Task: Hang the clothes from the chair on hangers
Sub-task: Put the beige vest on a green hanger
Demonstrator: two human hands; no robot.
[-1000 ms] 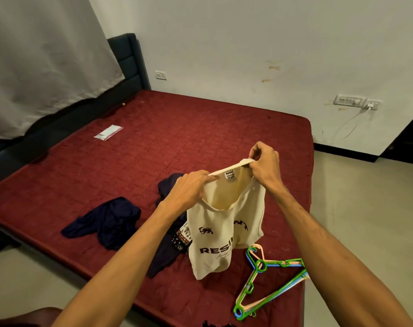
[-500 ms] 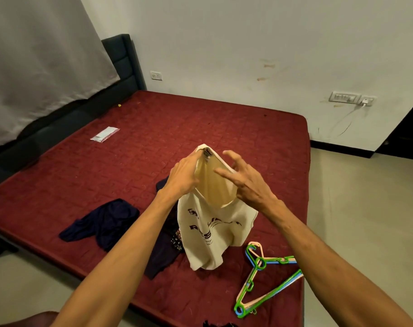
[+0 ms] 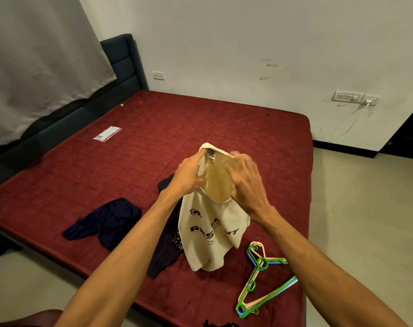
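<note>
I hold a cream T-shirt [image 3: 212,232] with dark print above the red mattress [image 3: 259,142]; its hem rests on the bed. My left hand [image 3: 189,175] grips the left side of the neck opening beside the label. My right hand [image 3: 245,182] is blurred, its fingers stretched along the right side of the collar, touching it. A stack of green, blue and pink hangers [image 3: 259,277] lies on the mattress at the lower right. A navy garment [image 3: 106,223] lies crumpled to the left, and another dark garment [image 3: 165,251] lies partly under the T-shirt.
A small plastic packet [image 3: 107,133] lies on the far left of the mattress. The dark headboard [image 3: 125,64] and a grey curtain [image 3: 35,67] stand at the left. Tiled floor [image 3: 365,220] is on the right. A brown chair edge [image 3: 24,319] shows at the bottom left.
My right hand let go of the collar, opened, and now lies against its right side. The T-shirt has turned so its print faces me, with the left hand holding on throughout.
</note>
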